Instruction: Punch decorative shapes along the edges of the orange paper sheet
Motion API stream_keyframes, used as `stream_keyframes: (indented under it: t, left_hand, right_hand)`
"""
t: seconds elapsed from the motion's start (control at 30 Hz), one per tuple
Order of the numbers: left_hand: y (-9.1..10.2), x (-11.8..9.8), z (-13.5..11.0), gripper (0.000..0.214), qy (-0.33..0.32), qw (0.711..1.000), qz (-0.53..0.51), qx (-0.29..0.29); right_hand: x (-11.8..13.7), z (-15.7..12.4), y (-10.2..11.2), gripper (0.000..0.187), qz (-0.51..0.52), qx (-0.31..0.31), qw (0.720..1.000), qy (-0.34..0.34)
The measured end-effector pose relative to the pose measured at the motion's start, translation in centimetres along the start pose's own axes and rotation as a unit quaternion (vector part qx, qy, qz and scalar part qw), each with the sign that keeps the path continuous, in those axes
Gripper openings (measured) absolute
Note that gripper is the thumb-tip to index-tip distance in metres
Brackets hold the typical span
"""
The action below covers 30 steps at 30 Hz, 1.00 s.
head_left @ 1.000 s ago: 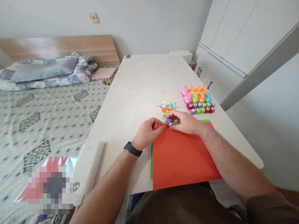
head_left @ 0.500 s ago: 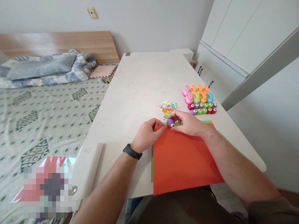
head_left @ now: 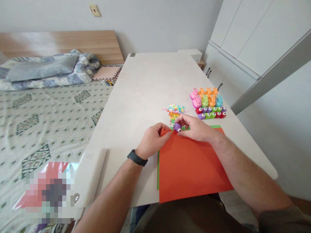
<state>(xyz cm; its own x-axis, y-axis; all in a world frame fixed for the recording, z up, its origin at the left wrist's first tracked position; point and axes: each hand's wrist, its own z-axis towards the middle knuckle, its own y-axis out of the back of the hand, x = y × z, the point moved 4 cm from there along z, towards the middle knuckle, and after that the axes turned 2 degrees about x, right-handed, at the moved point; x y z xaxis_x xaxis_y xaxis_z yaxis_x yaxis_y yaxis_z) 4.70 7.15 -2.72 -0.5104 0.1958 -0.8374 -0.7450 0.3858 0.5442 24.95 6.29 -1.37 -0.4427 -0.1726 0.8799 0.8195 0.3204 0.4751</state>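
Note:
My left hand [head_left: 155, 137] pinches the far left corner of an orange sheet of paper [head_left: 191, 168], where a few small punched holes show. My right hand [head_left: 194, 127] has its thumb and fingers closed on a small purple craft punch [head_left: 177, 127] at the sheet's far edge, close beside the left fingertips. Whether paper sits in the punch's slot I cannot tell. Beneath the orange sheet lies a green sheet [head_left: 158, 174], its edges peeking out. Just beyond the hands is a heap of small coloured paper cut-outs [head_left: 175, 110].
Several large craft punches [head_left: 204, 101] and rows of small ones [head_left: 213, 115] stand on the white table [head_left: 145, 84] at right. A white device [head_left: 93, 174] lies along the table's left edge. Left of it is a bed [head_left: 60, 129]; white cabinets [head_left: 225, 74] are at right.
The view has shifted very slightly. Both hands keep the same hold on the orange paper and the purple punch.

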Motion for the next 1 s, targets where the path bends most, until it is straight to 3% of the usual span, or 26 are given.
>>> stream_keyframes:
  t: [0.33, 0.53, 1.0]
  left_hand:
    - [-0.09, 0.14, 0.00, 0.027, 0.001, 1.000, -0.012, 0.000]
    - [0.02, 0.07, -0.08, 0.027, -0.002, 1.000, -0.014, 0.001]
    - [0.08, -0.18, -0.07, 0.027, 0.001, 1.000, -0.007, 0.000]
  right_hand:
    - [-0.46, 0.16, -0.11, 0.034, -0.008, 0.011, 1.000, -0.011]
    - [-0.04, 0.21, 0.37, 0.033, -0.039, -0.015, 0.999, -0.010]
    - [-0.44, 0.17, 0.00, 0.036, -0.039, 0.028, 0.999, -0.012]
